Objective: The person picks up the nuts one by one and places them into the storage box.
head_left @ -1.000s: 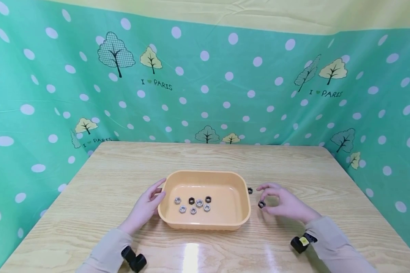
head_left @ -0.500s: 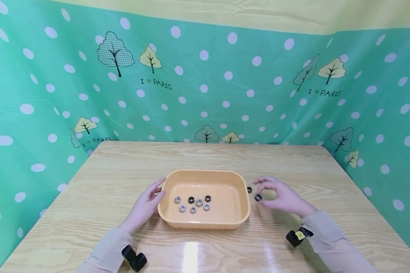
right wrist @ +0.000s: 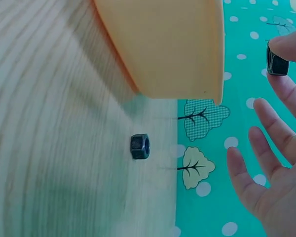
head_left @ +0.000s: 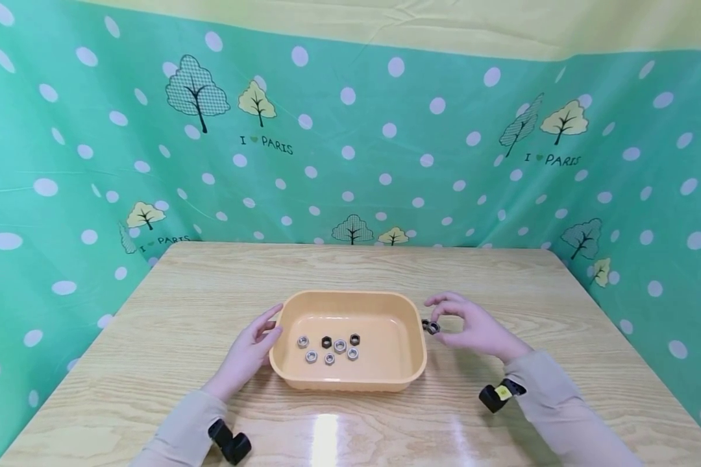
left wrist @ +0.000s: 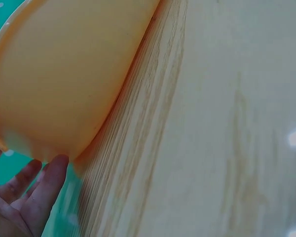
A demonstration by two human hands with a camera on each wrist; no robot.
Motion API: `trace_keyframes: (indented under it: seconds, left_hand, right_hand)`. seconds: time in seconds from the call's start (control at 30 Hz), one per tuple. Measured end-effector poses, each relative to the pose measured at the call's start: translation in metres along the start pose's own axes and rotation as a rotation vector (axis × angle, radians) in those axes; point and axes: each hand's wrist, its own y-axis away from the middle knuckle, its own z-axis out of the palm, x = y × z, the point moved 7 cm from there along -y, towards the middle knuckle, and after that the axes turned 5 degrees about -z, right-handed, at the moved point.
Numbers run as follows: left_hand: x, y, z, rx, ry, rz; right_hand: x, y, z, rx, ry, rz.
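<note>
An orange plastic tub (head_left: 385, 373) stands on the table with several silver hex nuts (head_left: 340, 346) and two black ones, such as the black nut (head_left: 326, 342), on its floor. My left hand (head_left: 248, 353) touches the tub's outer left end with its fingertips (left wrist: 59, 163). Between thumb and index finger, my right hand (head_left: 473, 329) pinches a black hex nut (right wrist: 277, 61), held above the table just off the tub's right end. Its other fingers are spread. One more black nut (right wrist: 140, 146) lies on the table beside that end, partly covered by the held nut in the head view.
The wood-grain table (head_left: 222, 279) reaches back to a green dotted curtain (head_left: 350, 130) that also hangs along both sides. A black wrist camera (head_left: 230, 442) is strapped to the left sleeve, and another camera (head_left: 493, 397) to the right.
My right hand has moved left and slightly away from me, bringing the pinched black nut from the right to near the tub's end. The left hand and the tub stay in place.
</note>
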Motion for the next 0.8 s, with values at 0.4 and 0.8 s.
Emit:
trace_keyframes:
  seconds: [0.4, 0.8]
  left_hand:
    - [0.000, 0.001, 0.000, 0.005, -0.011, 0.004]
    - [0.001, 0.001, 0.000, -0.002, 0.002, -0.007]
  right_hand:
    - [-0.013, -0.020, 0.004, -0.026, -0.025, 0.018]
    - [-0.031, -0.049, 0.011, -0.058, -0.053, -0.018]
